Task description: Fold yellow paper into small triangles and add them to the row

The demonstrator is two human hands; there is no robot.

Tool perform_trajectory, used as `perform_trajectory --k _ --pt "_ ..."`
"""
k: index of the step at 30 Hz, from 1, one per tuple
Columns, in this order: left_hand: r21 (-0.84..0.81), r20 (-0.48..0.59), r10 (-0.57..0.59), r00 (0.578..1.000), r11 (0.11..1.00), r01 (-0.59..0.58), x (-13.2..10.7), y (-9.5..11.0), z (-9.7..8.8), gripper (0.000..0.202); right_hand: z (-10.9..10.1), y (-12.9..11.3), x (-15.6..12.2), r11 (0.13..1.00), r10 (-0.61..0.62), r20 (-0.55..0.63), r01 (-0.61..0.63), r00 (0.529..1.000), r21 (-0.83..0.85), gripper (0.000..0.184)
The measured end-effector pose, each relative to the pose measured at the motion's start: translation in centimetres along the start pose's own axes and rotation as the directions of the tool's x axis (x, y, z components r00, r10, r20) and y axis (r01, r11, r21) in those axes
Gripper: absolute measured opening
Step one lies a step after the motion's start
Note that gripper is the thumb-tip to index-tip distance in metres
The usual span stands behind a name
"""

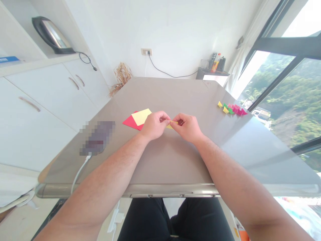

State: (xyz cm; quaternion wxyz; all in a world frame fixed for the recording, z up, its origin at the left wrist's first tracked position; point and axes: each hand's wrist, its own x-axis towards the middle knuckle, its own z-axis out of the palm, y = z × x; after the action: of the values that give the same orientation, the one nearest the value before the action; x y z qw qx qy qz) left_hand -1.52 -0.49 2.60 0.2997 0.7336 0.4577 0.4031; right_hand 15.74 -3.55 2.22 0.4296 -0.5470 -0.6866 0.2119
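Note:
My left hand (155, 125) and my right hand (187, 126) meet near the middle of the table, both closed in a pinch. Between their fingertips is a small piece of yellow paper (173, 122), seen nearly edge-on and partly hidden by the fingers. Just left of my left hand lies a pale yellow paper sheet (140, 116), resting on red paper (130, 123). Off to the right, well apart from my right hand, stand several small folded paper pieces (232, 109) in yellow, green and pink.
The grey table (175, 93) has a blurred-out dark device (99, 137) on its left, with a white cable (79, 174) running over the front edge. Behind it are a wall socket (146, 52) and a small cabinet (213, 78) with bottles. A kettle (52, 35) sits on the left shelf.

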Motion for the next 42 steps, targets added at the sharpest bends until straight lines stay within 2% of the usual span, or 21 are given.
perform_trajectory --k 8,14,18,22,29,36,39,42 --pt "-0.035 -0.103 -0.023 0.994 0.999 0.02 0.0 0.1 -0.2 0.007 -0.2 -0.5 0.1 0.99 0.09 -0.054 -0.084 0.994 0.118 0.024" --pt "-0.013 -0.097 -0.078 0.992 0.997 0.077 0.0 0.4 -0.4 0.005 -0.4 -0.9 0.1 0.985 0.121 -0.037 -0.115 0.992 0.125 0.02" --pt "-0.042 -0.103 -0.084 0.991 0.996 0.08 0.2 0.1 -0.2 0.006 -0.6 -1.2 0.2 0.987 0.121 -0.059 -0.113 0.991 0.115 0.021" --pt "-0.106 -0.079 -0.102 0.992 0.99 0.093 0.3 -0.2 0.0 0.006 -0.7 -1.1 0.2 0.985 0.123 -0.029 -0.119 0.992 0.126 0.018" --pt "-0.173 -0.087 -0.144 0.986 0.977 0.127 0.0 0.6 0.2 0.005 -1.0 -0.7 0.3 0.991 0.13 0.025 -0.13 0.991 0.021 0.026" --pt "-0.204 -0.078 -0.185 0.98 0.965 0.166 0.1 0.5 0.2 0.003 -1.1 -0.2 0.5 0.993 0.114 0.037 -0.113 0.993 -0.029 0.019" --pt "-0.16 -0.048 -0.175 0.983 0.973 0.165 0.1 0.1 0.2 0.005 -1.4 0.0 0.6 0.992 0.108 0.047 -0.105 0.993 -0.063 0.017" --pt "-0.01 0.045 -0.123 0.991 0.992 0.124 0.1 -0.4 0.1 0.005 -1.7 0.1 0.5 0.989 0.108 0.116 -0.095 0.987 -0.117 0.015"
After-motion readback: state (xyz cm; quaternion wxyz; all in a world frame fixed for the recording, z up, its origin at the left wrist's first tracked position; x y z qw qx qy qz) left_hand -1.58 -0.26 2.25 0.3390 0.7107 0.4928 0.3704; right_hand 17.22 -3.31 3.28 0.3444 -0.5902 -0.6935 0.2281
